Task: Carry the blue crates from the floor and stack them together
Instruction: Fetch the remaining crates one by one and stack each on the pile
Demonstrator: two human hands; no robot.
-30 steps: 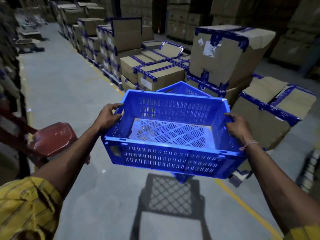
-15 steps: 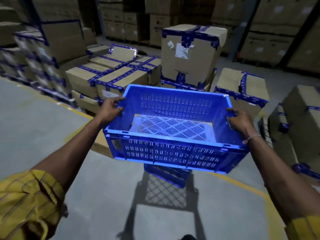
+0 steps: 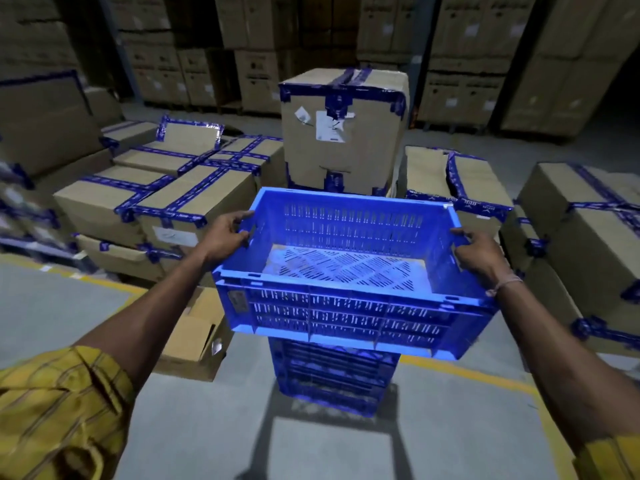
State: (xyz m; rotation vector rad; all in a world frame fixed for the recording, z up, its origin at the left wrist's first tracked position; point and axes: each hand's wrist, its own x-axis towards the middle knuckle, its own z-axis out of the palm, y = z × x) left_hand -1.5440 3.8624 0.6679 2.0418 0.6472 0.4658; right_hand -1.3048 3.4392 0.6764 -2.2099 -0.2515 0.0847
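I carry an empty blue slotted crate [image 3: 346, 313] in front of me, held level in the air. My left hand [image 3: 225, 235] grips its left rim, fingers curled over the edge. My right hand [image 3: 479, 254] grips the right rim the same way. Directly below and just beyond the carried crate stands a stack of blue crates [image 3: 332, 379] on the grey floor; most of its top is hidden by the crate I hold.
Taped cardboard boxes [image 3: 180, 202] crowd the left, a tall box [image 3: 343, 133] stands straight ahead, more boxes [image 3: 588, 237] on the right. An open carton [image 3: 194, 337] lies left of the stack. A yellow floor line [image 3: 478, 374] runs behind it.
I have turned right and stepped closer. The crate stack, which earlier only peeked out around the crate I carry, now sits right under it; my grip on both rims is unchanged.
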